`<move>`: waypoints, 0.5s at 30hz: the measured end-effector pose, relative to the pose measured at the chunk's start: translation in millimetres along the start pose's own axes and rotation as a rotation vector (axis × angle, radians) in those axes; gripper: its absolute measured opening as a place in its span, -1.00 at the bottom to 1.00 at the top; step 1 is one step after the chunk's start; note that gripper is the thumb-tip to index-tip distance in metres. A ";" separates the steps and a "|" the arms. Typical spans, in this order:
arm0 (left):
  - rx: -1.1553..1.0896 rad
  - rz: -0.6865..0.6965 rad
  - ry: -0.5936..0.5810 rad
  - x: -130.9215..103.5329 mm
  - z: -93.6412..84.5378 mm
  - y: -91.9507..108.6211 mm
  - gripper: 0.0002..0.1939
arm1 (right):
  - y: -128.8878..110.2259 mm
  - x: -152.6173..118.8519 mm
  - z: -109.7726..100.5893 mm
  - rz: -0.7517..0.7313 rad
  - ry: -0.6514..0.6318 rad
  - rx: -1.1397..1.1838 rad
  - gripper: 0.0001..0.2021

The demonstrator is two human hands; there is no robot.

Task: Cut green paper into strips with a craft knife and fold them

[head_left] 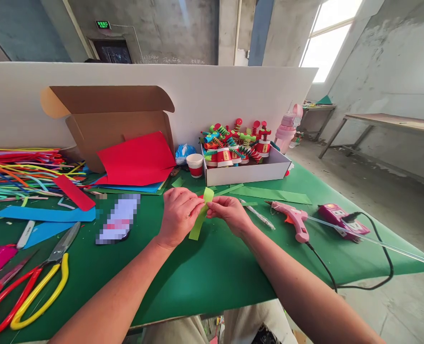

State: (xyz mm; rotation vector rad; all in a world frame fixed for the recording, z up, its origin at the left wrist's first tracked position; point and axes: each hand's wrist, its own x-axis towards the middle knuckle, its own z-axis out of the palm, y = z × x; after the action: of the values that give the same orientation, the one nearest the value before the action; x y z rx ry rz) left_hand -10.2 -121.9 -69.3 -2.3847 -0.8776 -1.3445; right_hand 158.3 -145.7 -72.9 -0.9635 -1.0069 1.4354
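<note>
A light green paper strip (196, 230) is held between my hands above the green table, its upper end curled over and its lower end hanging free. My left hand (179, 212) is closed on the strip from the left; a small bit of red shows by its fingertips, too hidden to name. On the other side, my right hand (230, 214) pinches the strip between thumb and fingers. A clear-barrelled pen (260, 216) and more green paper strips (272, 193) lie just beyond my right hand.
A pink glue gun (292, 217) with a cord lies right, near a pink power block (341, 222). Behind stand a white box of paper-cup figures (248, 177), stacked cups (195, 166) and red sheets (136, 160). Scissors (56, 260), a phone (119, 220) and pipe cleaners (29, 174) lie left.
</note>
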 end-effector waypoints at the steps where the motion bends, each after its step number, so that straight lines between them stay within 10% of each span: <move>1: 0.009 0.006 -0.007 -0.1 0.1 -0.3 -0.90 | -0.2 -0.2 0.2 -0.002 0.001 -0.007 -0.58; 15: 0.155 0.147 -0.003 1.1 -1.8 -0.1 -0.83 | 2.1 1.4 -1.1 0.003 0.013 -0.031 -0.58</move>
State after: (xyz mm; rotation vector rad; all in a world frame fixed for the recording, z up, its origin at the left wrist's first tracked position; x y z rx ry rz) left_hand -11.0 -122.3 -67.5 -2.2845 -0.7610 -1.1730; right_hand 158.6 -144.4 -75.3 -0.9958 -1.0212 1.4187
